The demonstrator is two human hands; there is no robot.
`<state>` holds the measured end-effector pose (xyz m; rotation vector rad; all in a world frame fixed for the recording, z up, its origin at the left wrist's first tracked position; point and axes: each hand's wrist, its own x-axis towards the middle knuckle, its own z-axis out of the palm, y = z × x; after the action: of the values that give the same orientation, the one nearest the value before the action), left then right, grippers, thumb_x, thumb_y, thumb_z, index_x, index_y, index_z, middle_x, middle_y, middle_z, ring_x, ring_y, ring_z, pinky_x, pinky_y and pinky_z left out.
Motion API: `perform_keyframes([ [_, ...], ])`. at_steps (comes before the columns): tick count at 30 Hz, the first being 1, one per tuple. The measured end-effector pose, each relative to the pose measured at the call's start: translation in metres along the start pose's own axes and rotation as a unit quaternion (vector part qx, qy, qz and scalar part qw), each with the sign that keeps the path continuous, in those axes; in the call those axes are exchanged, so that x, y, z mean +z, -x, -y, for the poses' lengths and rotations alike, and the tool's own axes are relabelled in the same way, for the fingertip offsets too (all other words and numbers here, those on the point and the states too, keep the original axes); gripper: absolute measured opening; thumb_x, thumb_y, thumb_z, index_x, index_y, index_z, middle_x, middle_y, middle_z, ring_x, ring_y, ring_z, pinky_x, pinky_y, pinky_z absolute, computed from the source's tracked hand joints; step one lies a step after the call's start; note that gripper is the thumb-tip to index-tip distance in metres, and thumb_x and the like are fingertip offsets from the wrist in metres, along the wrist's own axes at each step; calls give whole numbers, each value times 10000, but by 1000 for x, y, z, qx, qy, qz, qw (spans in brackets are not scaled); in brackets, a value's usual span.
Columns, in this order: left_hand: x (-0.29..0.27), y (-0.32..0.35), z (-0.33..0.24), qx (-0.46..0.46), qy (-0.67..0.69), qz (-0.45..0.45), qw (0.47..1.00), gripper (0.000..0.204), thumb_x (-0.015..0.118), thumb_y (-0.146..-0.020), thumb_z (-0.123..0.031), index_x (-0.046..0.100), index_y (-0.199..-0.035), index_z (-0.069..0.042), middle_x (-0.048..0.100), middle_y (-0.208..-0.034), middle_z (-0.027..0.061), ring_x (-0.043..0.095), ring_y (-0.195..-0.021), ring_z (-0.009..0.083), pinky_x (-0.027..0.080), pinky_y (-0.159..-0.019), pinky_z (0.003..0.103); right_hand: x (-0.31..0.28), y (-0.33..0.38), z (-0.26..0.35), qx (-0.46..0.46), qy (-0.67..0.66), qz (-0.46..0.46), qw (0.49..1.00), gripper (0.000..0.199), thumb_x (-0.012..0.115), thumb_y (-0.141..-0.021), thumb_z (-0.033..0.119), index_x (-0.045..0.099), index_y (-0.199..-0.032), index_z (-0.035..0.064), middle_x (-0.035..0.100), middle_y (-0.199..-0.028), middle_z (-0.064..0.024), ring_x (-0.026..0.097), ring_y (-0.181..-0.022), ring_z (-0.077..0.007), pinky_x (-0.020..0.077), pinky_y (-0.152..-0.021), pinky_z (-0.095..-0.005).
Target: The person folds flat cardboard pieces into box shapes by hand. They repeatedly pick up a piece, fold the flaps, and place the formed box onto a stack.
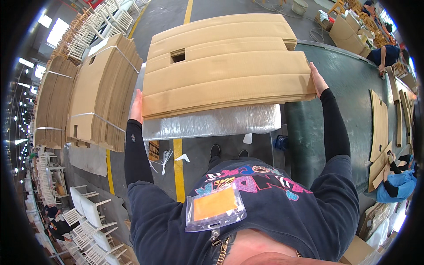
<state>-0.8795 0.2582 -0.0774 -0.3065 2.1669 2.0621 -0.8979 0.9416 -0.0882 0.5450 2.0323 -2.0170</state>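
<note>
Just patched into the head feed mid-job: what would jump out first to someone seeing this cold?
The flat cardboard sheets fill the upper centre, held at either side edge by the left hand and right hand, above a plastic-wrapped bundle. At left stand strapped stacks of folded cardboard. A yellow floor line runs below, and white chairs crowd the lower left.

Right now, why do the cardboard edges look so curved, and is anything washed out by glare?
Head view: fisheye bends the flat cardboard sheets and the yellow floor line; black corners ring the picture; windows at upper left are blown out white; the plastic wrap glints; hands look sharp.
</note>
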Motion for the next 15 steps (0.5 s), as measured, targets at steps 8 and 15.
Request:
perform_keyframes([
  [8, -9, 4, 38, 174, -361, -115, 909, 1192, 638, -804, -763, 194, -1569, 37, 309, -1589, 263, 288, -1491, 348, 228, -1217, 406, 16, -6, -19, -246, 406, -201, 857, 1092, 514, -900, 741, 170, -1564, -54, 394, -1530, -287, 357, -1453, -371, 272, -1193, -427],
  [15, -10, 13, 33, 105, -167, -104, 975, 991, 543, -939, -673, 298, -1521, 90, 378, -1557, 225, 380, -1444, 258, 263, -1196, 362, 1, 5, -21, -150, 126, -108, 975, 1054, 538, -897, 726, 350, -1475, -135, 393, -1531, -294, 359, -1460, -340, 272, -1189, -371],
])
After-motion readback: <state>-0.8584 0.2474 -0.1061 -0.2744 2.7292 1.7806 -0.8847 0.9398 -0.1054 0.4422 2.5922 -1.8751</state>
